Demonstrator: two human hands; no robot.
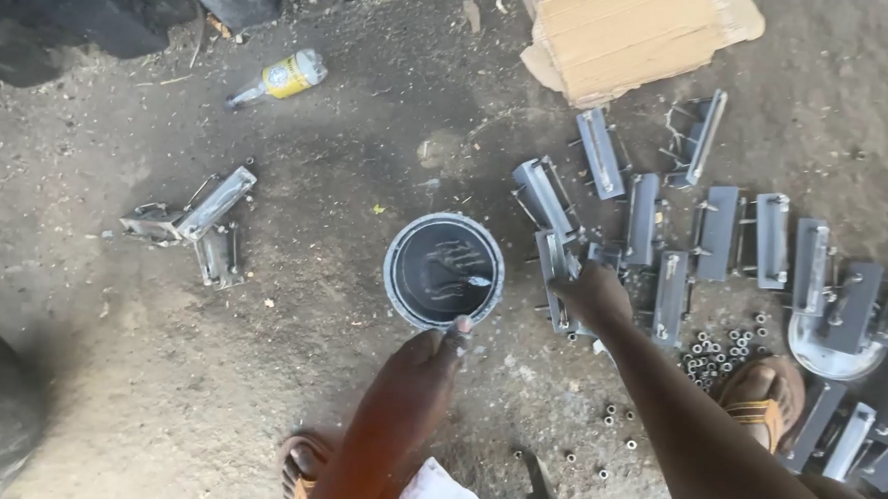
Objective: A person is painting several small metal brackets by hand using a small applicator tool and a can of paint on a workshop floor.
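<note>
Head view: left hand [439, 350] pinches the round tin's [443, 269] rim; right hand [592, 296] grips a metal bracket [553, 283] (fingers hidden).

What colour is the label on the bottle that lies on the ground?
Yellow. The bottle lies on its side at upper left; the head view shows it best.

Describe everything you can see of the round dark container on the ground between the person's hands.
The round container sits upright on the dirt ground, seen from straight above. Its pale grey rim looks like metal or plastic, and it holds a dark, glossy liquid with a few thin bolt-like pieces lying in it. The left hand touches its near rim with the fingertips. The right hand is apart from it, on a grey metal bracket just to its side.
</note>
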